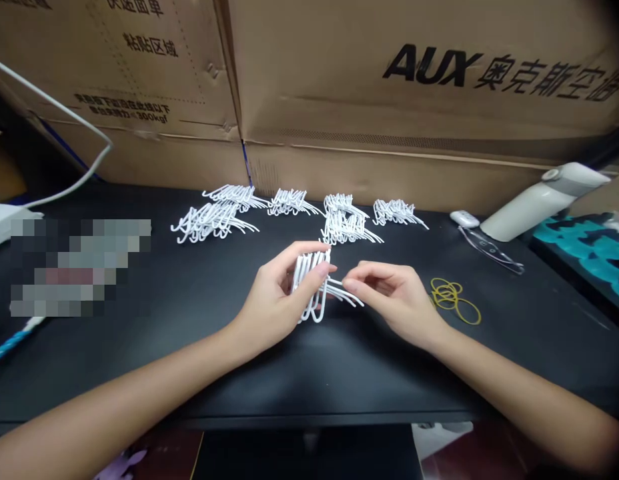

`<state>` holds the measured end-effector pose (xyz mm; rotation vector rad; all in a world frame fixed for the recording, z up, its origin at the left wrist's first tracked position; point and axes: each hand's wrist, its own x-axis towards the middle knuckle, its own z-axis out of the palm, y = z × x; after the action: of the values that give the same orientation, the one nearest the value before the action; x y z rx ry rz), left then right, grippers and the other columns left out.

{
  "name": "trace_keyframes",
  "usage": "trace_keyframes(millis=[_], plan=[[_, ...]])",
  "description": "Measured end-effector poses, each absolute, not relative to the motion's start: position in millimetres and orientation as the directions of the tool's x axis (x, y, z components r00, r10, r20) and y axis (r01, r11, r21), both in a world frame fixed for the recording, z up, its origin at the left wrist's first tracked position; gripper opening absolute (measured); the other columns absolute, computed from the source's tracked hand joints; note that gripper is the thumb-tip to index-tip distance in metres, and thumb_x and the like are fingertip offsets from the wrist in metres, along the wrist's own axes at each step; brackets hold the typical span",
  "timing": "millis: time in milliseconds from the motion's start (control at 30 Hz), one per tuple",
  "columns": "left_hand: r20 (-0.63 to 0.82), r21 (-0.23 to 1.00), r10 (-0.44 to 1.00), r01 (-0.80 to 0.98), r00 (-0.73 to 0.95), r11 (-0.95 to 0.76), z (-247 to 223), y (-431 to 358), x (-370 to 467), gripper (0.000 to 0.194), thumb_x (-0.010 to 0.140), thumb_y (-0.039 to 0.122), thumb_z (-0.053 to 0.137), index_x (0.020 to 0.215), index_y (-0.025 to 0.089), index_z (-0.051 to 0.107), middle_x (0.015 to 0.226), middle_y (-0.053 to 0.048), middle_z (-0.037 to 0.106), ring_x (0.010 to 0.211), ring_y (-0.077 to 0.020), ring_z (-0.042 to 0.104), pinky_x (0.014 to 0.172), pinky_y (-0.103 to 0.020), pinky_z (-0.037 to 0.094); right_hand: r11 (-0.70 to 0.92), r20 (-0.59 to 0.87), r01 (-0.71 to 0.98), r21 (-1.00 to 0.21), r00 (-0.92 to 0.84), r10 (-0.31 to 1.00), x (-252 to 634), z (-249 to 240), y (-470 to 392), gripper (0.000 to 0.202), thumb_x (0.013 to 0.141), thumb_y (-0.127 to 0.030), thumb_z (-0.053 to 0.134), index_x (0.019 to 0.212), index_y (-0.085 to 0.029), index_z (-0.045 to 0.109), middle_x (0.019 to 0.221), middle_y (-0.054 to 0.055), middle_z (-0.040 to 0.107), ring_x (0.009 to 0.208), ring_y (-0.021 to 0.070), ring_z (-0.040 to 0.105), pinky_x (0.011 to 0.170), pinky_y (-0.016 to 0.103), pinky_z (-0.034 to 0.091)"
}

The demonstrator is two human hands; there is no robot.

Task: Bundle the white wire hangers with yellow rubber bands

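Note:
My left hand (275, 293) is closed around a bundle of white wire hooks (314, 283), held above the black table, its thumb across the front. The hooks' curved bends point down and their thin ends fan out to the right. My right hand (389, 293) has thumb and forefinger pinched at the tip of one of those ends. Behind my hands lie more piles of the same hooks: a large pile (217, 217) on the left, a small one (292, 202), another pile (345, 223) just beyond my left fingertips, and one (397, 211) farther right.
Yellow rubber bands (454, 300) lie right of my right hand. Beyond them are glasses (489, 250), a small white case (464, 219), a tilted white bottle (534, 200) and a teal-and-black object (584, 253). Cardboard boxes (414, 120) wall off the back. A white cable (64, 100) hangs left.

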<state>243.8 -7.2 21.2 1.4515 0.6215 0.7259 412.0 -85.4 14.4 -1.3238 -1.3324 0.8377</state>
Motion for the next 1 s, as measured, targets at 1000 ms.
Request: trace_keyframes(millis=[1000], plan=[[-0.034, 0.992, 0.722, -0.063, 0.691, 0.106, 27, -4, 246, 0.036, 0.08, 0.04, 0.063, 0.108, 0.02, 0.054, 0.09, -0.006, 0.07, 0.058, -0.0177, 0.069, 0.05, -0.027, 0.057, 0.378, 0.411, 0.5, -0.779, -0.048, 0.91, 424, 18, -89, 0.011, 0.085, -0.023, 0.061, 0.083, -0.019, 0.07, 0.074, 0.003, 0.069, 0.062, 0.0136, 0.061, 0.06, 0.026, 0.049]])
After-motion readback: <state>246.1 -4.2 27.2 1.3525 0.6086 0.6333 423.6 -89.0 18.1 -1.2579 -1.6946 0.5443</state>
